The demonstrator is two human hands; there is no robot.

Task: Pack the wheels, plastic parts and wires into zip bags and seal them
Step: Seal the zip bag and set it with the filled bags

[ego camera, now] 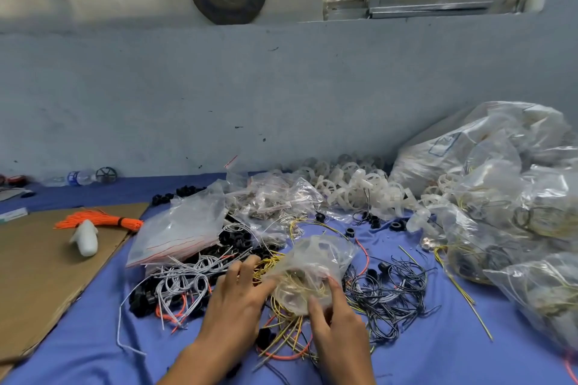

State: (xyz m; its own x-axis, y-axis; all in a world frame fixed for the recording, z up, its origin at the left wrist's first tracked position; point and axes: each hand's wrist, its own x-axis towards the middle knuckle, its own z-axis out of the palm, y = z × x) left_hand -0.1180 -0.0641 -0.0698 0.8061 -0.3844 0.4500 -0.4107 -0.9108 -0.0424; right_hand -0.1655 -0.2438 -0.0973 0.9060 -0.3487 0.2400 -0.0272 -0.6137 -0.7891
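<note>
Clear zip bag [316, 259] w/ yellow wires [298, 289]: R hand [336, 327] pinches it, L hand [236, 303] flat, relaxed.

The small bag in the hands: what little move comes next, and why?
Probably tuck the yellow wires fully into the small bag. The right hand pinches it, the left hand touches it, yet wire ends hang out of its mouth, blocking a seal.
</note>
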